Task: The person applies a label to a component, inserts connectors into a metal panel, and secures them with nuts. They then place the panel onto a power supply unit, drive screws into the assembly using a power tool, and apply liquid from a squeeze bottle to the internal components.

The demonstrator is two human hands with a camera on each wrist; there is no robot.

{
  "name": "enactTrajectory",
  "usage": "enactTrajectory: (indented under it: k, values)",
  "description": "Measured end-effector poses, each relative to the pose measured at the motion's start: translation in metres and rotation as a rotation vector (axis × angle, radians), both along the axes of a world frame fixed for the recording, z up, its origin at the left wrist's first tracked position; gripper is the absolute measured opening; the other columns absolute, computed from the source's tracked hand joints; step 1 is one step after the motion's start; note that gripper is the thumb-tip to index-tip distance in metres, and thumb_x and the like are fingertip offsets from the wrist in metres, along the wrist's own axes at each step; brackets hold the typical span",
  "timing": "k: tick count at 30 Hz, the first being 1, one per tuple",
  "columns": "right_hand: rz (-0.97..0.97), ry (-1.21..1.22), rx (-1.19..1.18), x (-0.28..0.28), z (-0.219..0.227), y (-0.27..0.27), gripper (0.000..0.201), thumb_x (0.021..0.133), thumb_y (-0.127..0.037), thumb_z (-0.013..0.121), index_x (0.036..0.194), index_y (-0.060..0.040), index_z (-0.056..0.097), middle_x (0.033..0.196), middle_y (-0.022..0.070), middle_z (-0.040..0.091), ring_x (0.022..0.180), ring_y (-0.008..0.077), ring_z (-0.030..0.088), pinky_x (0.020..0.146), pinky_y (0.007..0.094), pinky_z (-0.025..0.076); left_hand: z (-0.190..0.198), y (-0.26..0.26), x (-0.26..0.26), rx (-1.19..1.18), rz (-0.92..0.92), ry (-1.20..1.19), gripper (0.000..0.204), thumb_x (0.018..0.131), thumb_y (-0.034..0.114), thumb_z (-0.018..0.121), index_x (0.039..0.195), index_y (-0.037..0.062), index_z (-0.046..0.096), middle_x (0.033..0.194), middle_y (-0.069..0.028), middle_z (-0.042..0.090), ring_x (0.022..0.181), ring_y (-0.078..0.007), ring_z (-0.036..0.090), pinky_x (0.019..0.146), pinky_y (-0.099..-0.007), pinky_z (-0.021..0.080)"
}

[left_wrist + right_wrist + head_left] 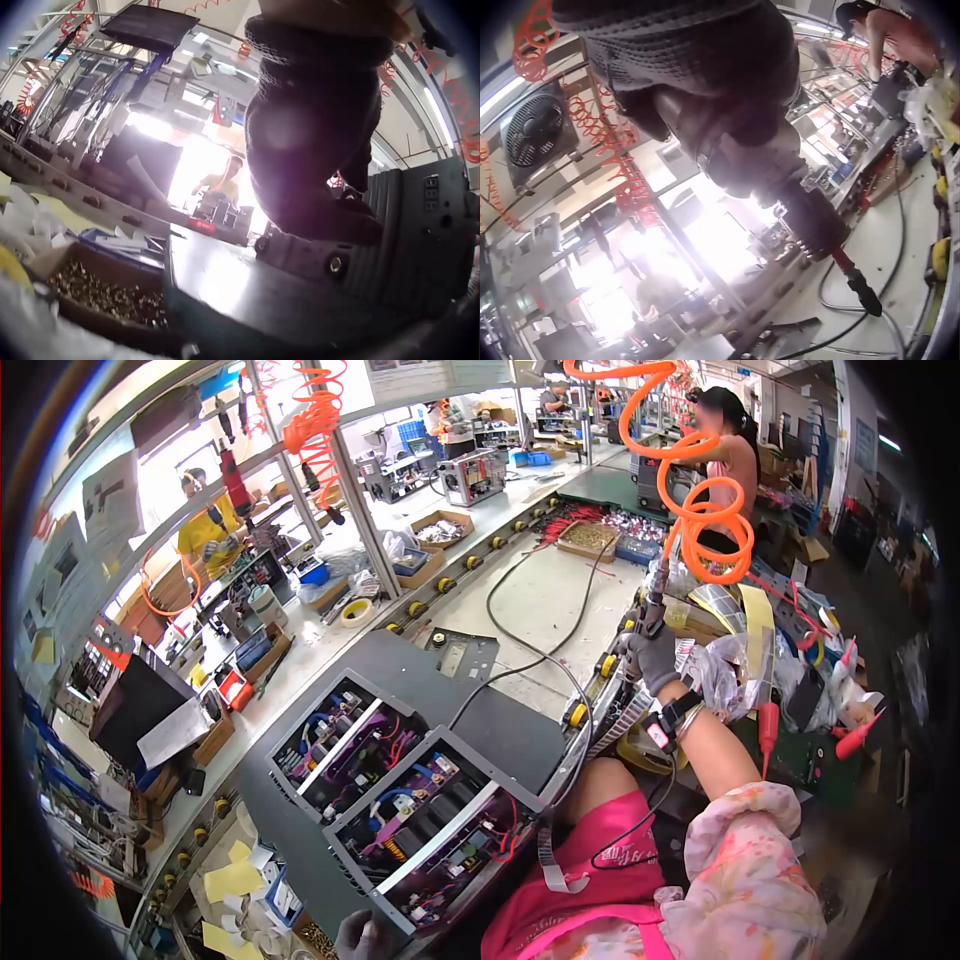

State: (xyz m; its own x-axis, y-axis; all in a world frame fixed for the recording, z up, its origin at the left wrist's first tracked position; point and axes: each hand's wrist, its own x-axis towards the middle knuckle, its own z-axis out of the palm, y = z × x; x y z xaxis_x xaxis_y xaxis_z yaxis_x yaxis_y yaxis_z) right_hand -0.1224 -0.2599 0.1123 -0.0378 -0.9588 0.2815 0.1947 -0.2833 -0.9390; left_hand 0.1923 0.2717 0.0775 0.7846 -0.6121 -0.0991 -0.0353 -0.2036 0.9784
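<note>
Workbench [540, 610] carries open chassis [400, 800], black cable [530, 660], parts boxes [590, 538].

Two open chassis [400, 800] sat side by side on the conveyor [520, 600], two gloved hands worked, and three other people stood beyond it.

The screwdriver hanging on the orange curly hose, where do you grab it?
Around its thick round body, coming from the side. The pneumatic screwdriver points its thin bit downward, and the coiled orange hose leaves its top, so both ends are taken. The right hand wraps the barrel just so, while the left hand rests on the metal chassis.
</note>
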Motion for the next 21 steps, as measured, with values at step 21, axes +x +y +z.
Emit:
enactTrajectory:
  k: [21]
  values:
    - [-0.07,1.032,-0.211,-0.07,0.002,-0.006,0.037,0.071,-0.019,0.067,0.104,-0.0028,0.062,0.091,0.0222,0.064,0.086,0.0373,0.063,0.076,0.0422,0.051,-0.053,-0.045,0.009,-0.013,-0.006,0.16,0.036,0.088,0.005,0.056,0.122,-0.0033,0.054,0.114,-0.0137,0.061,0.097,-0.0219,0.06,0.085,-0.0334,0.05]
